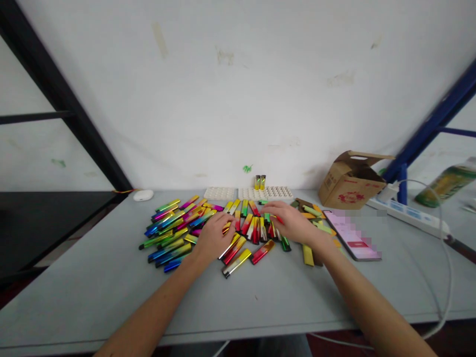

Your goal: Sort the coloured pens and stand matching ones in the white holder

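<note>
Many shiny lighters lie on the grey table, a blue, green and purple group (174,233) at the left and a red, yellow and silver group (234,250) in the middle. My left hand (214,235) is bent over the lighters between these groups, its fingertips near a gold one; whether it grips one is unclear. My right hand (288,219) reaches over the right part of the middle group, fingers curved toward red and green lighters. Its fingertips are too small to make out. Behind them, two gold lighters (260,182) stand upright in a white holed tray (253,194).
Another white tray (219,193) is beside it. An open cardboard box (349,186), a phone (353,238), yellow and brown pieces (308,254) and a power strip (412,215) lie right. A white case (143,195) sits back left. A bottle (446,184) is far right.
</note>
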{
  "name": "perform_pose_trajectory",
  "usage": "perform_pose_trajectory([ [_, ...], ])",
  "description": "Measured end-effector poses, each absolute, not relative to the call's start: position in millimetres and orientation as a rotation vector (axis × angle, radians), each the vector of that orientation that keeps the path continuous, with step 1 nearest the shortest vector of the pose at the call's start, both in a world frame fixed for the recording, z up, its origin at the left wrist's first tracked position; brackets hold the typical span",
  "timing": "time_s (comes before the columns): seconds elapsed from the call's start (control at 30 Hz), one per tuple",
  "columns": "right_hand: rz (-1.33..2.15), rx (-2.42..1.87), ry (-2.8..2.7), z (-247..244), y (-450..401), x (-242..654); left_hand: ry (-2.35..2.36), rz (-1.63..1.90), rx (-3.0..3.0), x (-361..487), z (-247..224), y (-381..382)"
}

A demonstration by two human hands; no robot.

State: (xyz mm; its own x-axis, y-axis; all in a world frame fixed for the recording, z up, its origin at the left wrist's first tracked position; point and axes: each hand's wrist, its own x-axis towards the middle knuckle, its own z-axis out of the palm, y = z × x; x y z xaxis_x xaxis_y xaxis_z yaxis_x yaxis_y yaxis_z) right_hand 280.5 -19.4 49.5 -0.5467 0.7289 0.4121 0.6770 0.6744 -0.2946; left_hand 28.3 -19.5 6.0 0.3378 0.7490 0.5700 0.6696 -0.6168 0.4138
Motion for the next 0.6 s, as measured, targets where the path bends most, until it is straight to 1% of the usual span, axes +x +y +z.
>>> perform_pose_trajectory([
  [0.03, 0.146, -1.076, -2.438, 49.3, -15.1, 270.7, 1.339, 1.144, 2.475, 27.2, 6.2, -18.9],
  [0.13, 0.127, -1.212, -2.388, 45.4, -6.6, 263.9, 1.362, 1.168, 2.465, 24.4, 6.8, -16.9],
  [0.33, 0.250, -1.064, -2.520, 31.5, -9.9, 298.9, 1.337, 1.153, 2.497, 23.2, 6.9, -15.4],
  [0.6, 0.157, -1.158, -2.529, 27.2, -15.8, 306.5, 1.306, 1.222, 2.448, 23.6, 6.1, -16.5],
])
